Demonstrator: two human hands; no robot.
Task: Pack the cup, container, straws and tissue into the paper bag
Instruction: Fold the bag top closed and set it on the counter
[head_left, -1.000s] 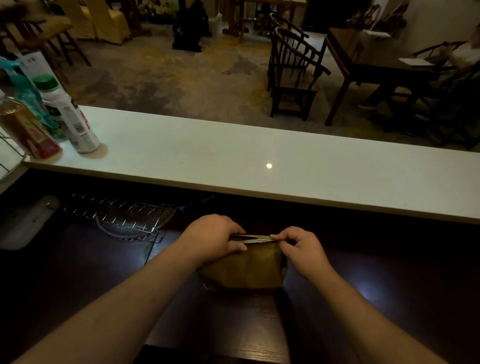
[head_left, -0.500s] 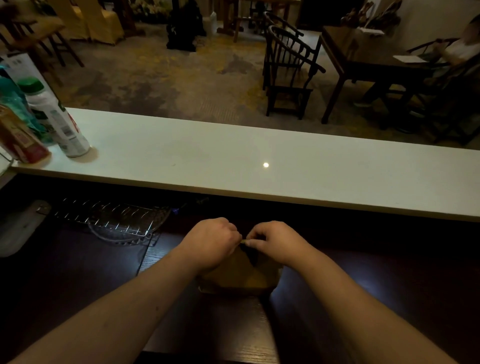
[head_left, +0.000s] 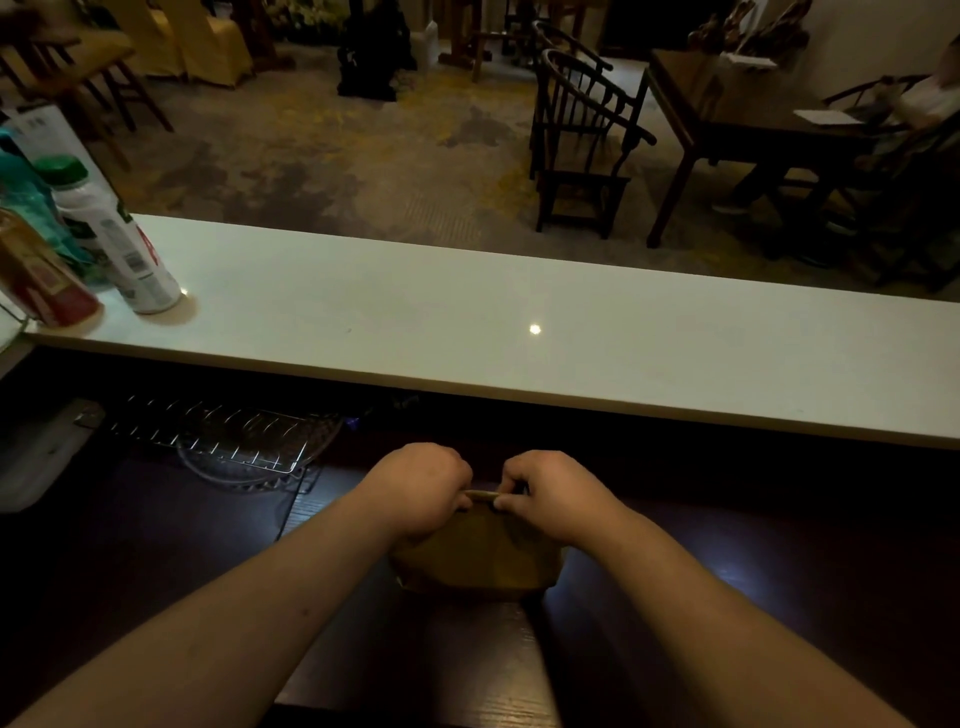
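I see paper bag (head_left: 475, 558) on dark counter (head_left: 727, 597), directly under my fingers. Left hand (head_left: 421, 486) and right hand (head_left: 553, 491) both clenched, pinching folded top edge between fingertips. Cup, container, straws, tissue not visible; presumably inside, can't confirm. Risks, my guess: uneven pull tears paper at fold; pressing down crushes cup; loose fold springs open once fingers release.

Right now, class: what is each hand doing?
Left hand: closed, pinching the paper bag top.
Right hand: closed, pinching the same fold.
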